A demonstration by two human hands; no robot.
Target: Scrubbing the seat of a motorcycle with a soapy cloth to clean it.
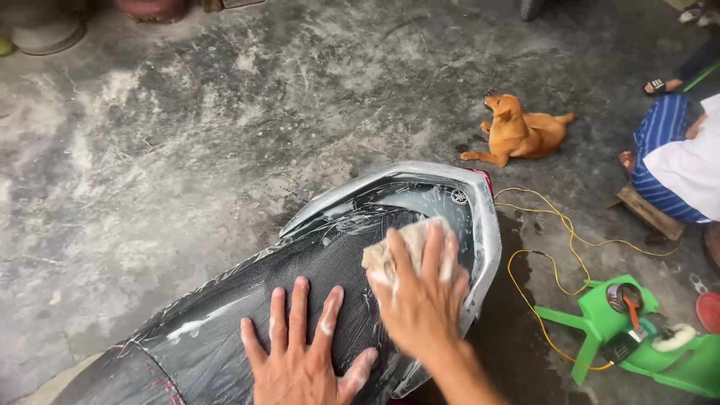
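The right hand presses a soapy, porous tan sponge under spread fingers, holding it flat against the pebbled black motorcycle seat. Just left of that grip the left hand lies open and empty, palm down, foam-streaked. Beyond the sponge curves the smooth grey grab rail, the seat's rear edge; past it lies rough concrete floor.

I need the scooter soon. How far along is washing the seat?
Done: soap streaks already cover the black textured scooter seat. In hand: the right hand presses a beige sponge near the seat's rear, while the left hand lies flat on it. Left: suds are unrinsed; the grey rear grab rail shows little foam.
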